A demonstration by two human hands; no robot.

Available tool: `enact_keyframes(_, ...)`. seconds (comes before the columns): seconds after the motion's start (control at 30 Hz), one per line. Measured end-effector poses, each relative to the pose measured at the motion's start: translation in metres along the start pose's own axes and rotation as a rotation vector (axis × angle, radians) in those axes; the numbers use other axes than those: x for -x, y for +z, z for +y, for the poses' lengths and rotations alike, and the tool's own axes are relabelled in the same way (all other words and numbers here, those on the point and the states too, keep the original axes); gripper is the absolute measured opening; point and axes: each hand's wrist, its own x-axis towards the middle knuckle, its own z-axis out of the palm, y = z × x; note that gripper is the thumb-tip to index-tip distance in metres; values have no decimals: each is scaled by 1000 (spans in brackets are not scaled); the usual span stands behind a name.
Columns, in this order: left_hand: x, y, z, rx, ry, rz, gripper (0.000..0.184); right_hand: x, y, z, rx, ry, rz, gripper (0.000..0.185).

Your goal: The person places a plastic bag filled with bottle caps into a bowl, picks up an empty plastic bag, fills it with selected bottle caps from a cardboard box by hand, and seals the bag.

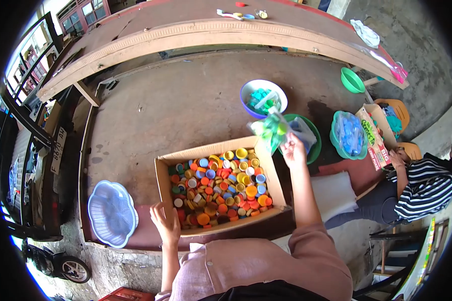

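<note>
A cardboard box (221, 233) full of loose bottle caps (221, 188) in yellow, orange, red, blue and white rests on the low table in front of me. My left hand (166, 224) grips its near left edge, fingers along the outer wall. Beyond the far right corner, my right hand (294, 149) is closed on a clear plastic bag (271, 128) with green caps inside; the bag is slightly blurred. It hangs between a purple-rimmed white bowl (242, 94) of teal-green caps and a green basin (314, 153) with clear plastic in it.
A blue-grey plastic basket (111, 213) stands at the left. On the right are a teal basket of blue caps (350, 134), a printed carton (370, 135) and a green bowl (353, 80). A person in a striped top (427, 188) sits there. A raised wooden bench (201, 35) spans the back.
</note>
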Motion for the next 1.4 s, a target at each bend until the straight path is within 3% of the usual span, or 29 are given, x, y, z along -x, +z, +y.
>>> enact_keyframes(0.07,6,9,-8,-21,16,31,37,-44,6,-4,10,-45,114,5)
enact_keyframes(0.17,7,11,-5,-70,-1,36,38,-123,-11,13,-42,-106,39,13)
enact_keyframes(0.27,5,12,-7,-69,-39,55,36,-171,16,27,-55,-156,191,14)
enact_keyframes(0.37,5,12,-8,-75,-50,52,29,-207,36,42,-6,-248,284,16)
enact_keyframes(0.53,4,12,-2,-90,-101,62,26,-239,47,76,162,-223,442,17)
enact_keyframes(0.6,3,11,-3,-123,-111,61,25,-243,45,89,497,-167,527,14)
enact_keyframes(0.67,4,11,-6,-140,-118,24,25,-245,38,90,573,-202,512,14)
enact_keyframes(0.73,5,11,-6,-102,-143,25,24,-256,19,92,817,-347,450,21)
enact_keyframes(0.77,4,11,-6,-60,-160,35,24,-300,-25,104,1040,-518,430,27)
enact_keyframes(0.9,4,10,-7,-58,-153,20,23,-219,24,68,1174,-342,253,36)
enact_keyframes(1.07,4,12,-11,2,-127,52,25,-158,11,54,1151,-408,72,33)
enact_keyframes(1.13,2,9,-7,-46,-76,64,26,-96,16,36,1065,-248,-95,30)
enact_keyframes(1.2,3,10,-9,-14,-65,96,24,-44,-3,24,1093,-518,-166,25)
enact_keyframes(1.33,3,9,-8,0,-29,133,24,52,-73,-10,1372,-953,355,23)
enact_keyframes(1.4,5,10,-7,13,-14,151,22,96,-118,-17,1623,-996,575,29)
